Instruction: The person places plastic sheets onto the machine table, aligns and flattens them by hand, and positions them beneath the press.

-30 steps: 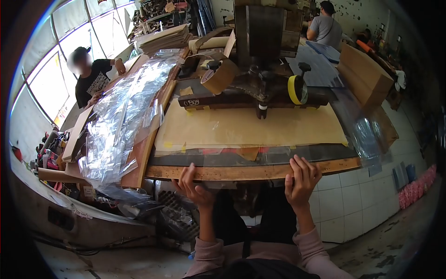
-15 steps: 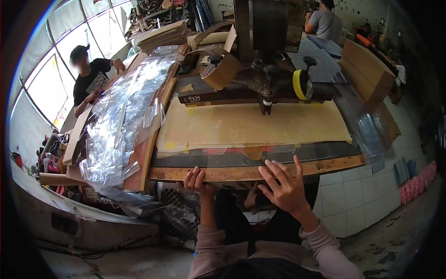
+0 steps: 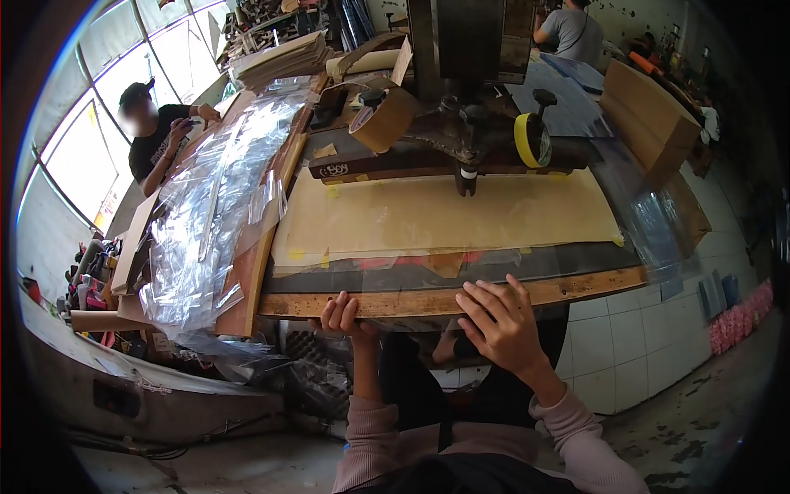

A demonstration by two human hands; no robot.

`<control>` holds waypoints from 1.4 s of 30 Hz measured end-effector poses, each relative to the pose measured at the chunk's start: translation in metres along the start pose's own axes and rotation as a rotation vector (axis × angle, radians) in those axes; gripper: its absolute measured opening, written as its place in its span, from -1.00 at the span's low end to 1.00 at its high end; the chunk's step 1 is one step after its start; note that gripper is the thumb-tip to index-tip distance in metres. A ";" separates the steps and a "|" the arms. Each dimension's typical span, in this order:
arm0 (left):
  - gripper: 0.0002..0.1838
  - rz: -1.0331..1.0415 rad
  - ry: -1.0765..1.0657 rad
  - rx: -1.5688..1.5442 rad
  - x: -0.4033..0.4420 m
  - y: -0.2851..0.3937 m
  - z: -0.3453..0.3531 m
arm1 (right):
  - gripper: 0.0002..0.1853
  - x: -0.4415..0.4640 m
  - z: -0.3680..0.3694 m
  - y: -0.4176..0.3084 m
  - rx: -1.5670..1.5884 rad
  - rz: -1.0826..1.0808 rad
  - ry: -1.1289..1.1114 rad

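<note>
My left hand [image 3: 346, 319] is closed, with its fingers curled over the wooden front edge [image 3: 395, 305] of the press bed. To its right, my right hand [image 3: 502, 323] rests at the same edge, fingers stretched out and slightly apart. Between the hands a clear plastic sheet [image 3: 403, 280] lies over the dark bed surface, its outline hard to make out. Behind it lies a wide tan sheet [image 3: 444, 216] with bits of yellow tape at its edges. A dark press bar [image 3: 387, 169] spans the back of the tan sheet.
Rolls of brown tape [image 3: 383, 120] and yellow tape [image 3: 527, 140] hang on the press. Shiny plastic strips [image 3: 210, 214] cover a table at left, where another person [image 3: 156, 123] works. A cardboard box [image 3: 650, 123] stands at right; another person [image 3: 570, 37] is behind.
The view has shifted slightly. My right hand's fingers have come down closer to the wooden edge. My left hand stays at the edge. The person at left has raised a hand.
</note>
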State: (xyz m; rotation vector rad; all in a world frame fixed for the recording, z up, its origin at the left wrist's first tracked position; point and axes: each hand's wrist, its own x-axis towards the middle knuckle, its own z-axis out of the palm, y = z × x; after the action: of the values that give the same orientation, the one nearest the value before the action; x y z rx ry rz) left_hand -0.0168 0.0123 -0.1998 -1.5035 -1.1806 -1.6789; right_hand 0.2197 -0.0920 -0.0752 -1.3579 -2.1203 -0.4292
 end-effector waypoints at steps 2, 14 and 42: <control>-0.65 0.012 0.011 0.013 0.000 -0.001 0.001 | -0.67 0.000 -0.001 0.000 0.005 -0.002 -0.002; -0.64 0.009 -0.003 0.025 0.000 -0.001 -0.002 | -0.66 -0.001 -0.001 0.001 0.041 0.005 0.005; -0.58 -0.044 0.044 0.008 -0.012 -0.001 0.000 | -0.73 -0.002 0.016 0.000 0.153 0.134 0.130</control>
State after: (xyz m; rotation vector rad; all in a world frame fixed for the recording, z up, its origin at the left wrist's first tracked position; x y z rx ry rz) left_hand -0.0157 0.0109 -0.2123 -1.4385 -1.2040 -1.7257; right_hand 0.2162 -0.0850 -0.0889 -1.3374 -1.9029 -0.2860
